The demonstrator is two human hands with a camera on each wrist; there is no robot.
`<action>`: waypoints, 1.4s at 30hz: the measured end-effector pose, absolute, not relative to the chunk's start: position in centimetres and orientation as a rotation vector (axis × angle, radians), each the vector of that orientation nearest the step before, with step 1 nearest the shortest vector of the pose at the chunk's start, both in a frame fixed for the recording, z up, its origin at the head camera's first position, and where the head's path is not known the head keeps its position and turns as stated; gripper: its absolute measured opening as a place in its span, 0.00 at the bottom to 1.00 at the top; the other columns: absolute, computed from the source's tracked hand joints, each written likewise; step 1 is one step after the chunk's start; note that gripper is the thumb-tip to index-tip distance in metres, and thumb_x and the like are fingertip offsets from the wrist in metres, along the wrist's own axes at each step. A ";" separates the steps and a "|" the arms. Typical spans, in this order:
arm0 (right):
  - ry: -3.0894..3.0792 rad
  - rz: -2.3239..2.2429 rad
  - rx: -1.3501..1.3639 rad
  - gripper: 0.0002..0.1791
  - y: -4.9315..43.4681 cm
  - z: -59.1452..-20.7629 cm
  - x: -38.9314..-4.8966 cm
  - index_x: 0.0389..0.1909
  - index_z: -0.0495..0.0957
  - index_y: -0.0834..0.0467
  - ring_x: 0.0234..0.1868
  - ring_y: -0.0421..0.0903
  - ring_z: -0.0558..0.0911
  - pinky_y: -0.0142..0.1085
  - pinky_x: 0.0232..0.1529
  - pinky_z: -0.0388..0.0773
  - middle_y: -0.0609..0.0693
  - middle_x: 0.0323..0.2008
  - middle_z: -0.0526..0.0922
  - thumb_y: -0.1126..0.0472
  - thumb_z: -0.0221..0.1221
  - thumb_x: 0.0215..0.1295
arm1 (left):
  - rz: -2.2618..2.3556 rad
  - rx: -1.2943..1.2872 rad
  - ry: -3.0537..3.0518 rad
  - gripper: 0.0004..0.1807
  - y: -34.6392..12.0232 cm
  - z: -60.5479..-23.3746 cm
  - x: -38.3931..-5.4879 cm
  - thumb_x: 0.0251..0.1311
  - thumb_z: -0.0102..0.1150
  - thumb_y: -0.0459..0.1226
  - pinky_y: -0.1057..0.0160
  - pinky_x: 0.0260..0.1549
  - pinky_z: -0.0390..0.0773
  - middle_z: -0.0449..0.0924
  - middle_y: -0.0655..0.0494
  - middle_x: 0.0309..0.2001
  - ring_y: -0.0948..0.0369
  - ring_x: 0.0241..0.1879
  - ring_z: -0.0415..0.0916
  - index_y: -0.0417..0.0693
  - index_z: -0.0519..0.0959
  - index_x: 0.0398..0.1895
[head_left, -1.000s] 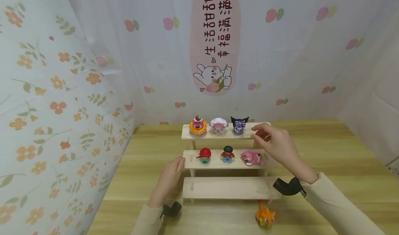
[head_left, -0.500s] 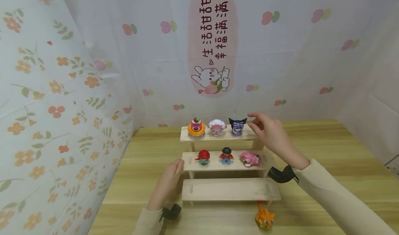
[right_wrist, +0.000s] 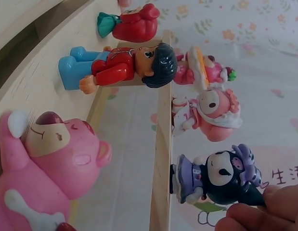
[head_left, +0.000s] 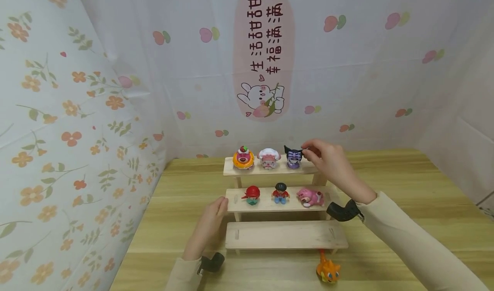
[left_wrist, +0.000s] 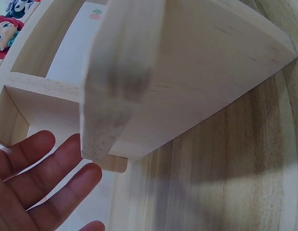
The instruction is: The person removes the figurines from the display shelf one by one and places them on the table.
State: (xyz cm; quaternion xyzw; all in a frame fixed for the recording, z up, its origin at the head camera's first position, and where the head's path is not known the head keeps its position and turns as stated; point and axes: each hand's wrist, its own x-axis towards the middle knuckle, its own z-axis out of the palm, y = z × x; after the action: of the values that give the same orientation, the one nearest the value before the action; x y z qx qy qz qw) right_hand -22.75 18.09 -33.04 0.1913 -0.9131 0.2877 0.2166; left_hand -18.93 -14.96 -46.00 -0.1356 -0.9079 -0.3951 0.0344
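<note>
My right hand (head_left: 332, 162) is at the right of the top shelf, finger and thumb pinching the ear of a black-and-purple figurine (head_left: 294, 159). In the right wrist view that figurine (right_wrist: 213, 175) stands upright on the shelf, its dark ear tip between my fingertips (right_wrist: 278, 202). Beside it are a white-capped pink figurine (head_left: 269, 158) and a pink bear in an orange ring (head_left: 243, 159). My left hand (head_left: 210, 216) is at the left end of the middle shelf (head_left: 266, 205). In the left wrist view its fingers (left_wrist: 67, 190) are spread, fingertips right at the wooden side panel (left_wrist: 120, 86).
The middle shelf bears a red-haired figurine (head_left: 252, 195), a boy figurine in red (head_left: 280, 193) and a lying pink bear (head_left: 310, 197). Below is the bottom shelf (head_left: 285, 235). An orange toy (head_left: 328, 270) lies on the table in front. A patterned curtain (head_left: 185, 89) hangs behind.
My right hand has moved left along the top shelf to the black-and-purple figurine and now pinches its ear. The left hand has stayed at the shelf end.
</note>
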 end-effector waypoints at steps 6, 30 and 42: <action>-2.523 0.801 0.514 0.04 18.1 -33.0 -22.4 0.38 0.79 0.64 0.28 0.47 0.81 0.40 0.30 0.77 0.56 0.30 0.84 0.68 0.59 0.64 | -1.210 -0.419 -2.781 0.18 -14.9 -46.1 -18.8 0.75 0.36 0.43 0.66 0.24 0.67 0.59 0.60 0.20 0.63 0.22 0.61 0.45 0.69 0.28; -2.409 0.762 0.514 0.02 18.6 -32.5 -20.1 0.35 0.78 0.64 0.23 0.42 0.75 0.30 0.23 0.69 0.51 0.24 0.82 0.68 0.60 0.63 | -1.287 -0.391 -2.749 0.18 -14.8 -46.1 -19.0 0.75 0.36 0.42 0.67 0.21 0.63 0.57 0.60 0.19 0.65 0.20 0.56 0.46 0.65 0.25; -2.426 0.730 0.548 0.04 17.8 -32.2 -17.3 0.33 0.78 0.59 0.23 0.40 0.74 0.30 0.22 0.67 0.47 0.23 0.80 0.70 0.62 0.59 | -1.295 -0.393 -2.753 0.18 -14.8 -45.8 -18.7 0.75 0.36 0.40 0.69 0.20 0.61 0.56 0.60 0.19 0.66 0.19 0.54 0.47 0.65 0.24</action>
State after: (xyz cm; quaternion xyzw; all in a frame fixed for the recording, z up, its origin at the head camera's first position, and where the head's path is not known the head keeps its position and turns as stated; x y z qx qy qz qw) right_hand -17.28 17.79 -32.17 0.2036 -0.9007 0.2711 0.2715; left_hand -18.75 -14.76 -45.82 -0.1280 -0.8968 -0.4220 0.0369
